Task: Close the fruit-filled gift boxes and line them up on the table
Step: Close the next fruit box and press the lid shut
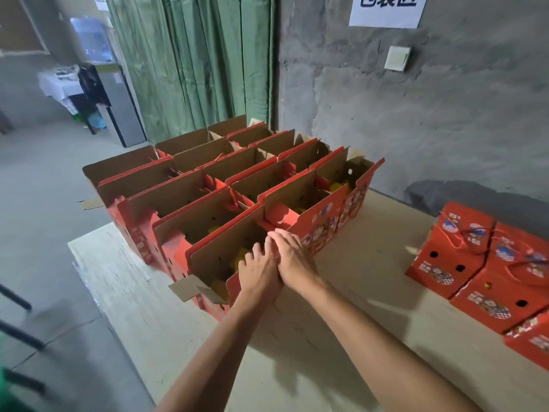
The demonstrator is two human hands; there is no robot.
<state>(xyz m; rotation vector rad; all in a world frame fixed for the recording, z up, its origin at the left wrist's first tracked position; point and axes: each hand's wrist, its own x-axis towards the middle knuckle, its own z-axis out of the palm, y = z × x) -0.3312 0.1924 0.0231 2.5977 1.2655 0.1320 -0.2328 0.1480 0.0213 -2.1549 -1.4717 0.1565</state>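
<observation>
1. Left hand [259, 275] and right hand [292, 258] side by side, touching, just below centre, at the near corner of the nearest open gift box [218, 260].
2. Left hand spread flat, fingers wide, over the box's near wall and open top; nothing clamped.
3. Right hand flat, fingers together and extended, laid on the box's red printed side; cannot tell whether a flap is pinched beneath.
4. Yellow fruit [239, 257] glimpsed inside the nearest box, just beyond the left fingers.
5. Open boxes [208, 165] packed in rows, flaps upright, stretching from centre toward 11 o'clock on the table [356, 263].
6. Closed boxes [490, 272] lined up at 3 o'clock along the table's right edge, touching one another, well apart from the open group.
7. Green curtain [193, 60] at 12 o'clock; paper sign [387, 8] at 1 o'clock on the grey wall.
</observation>
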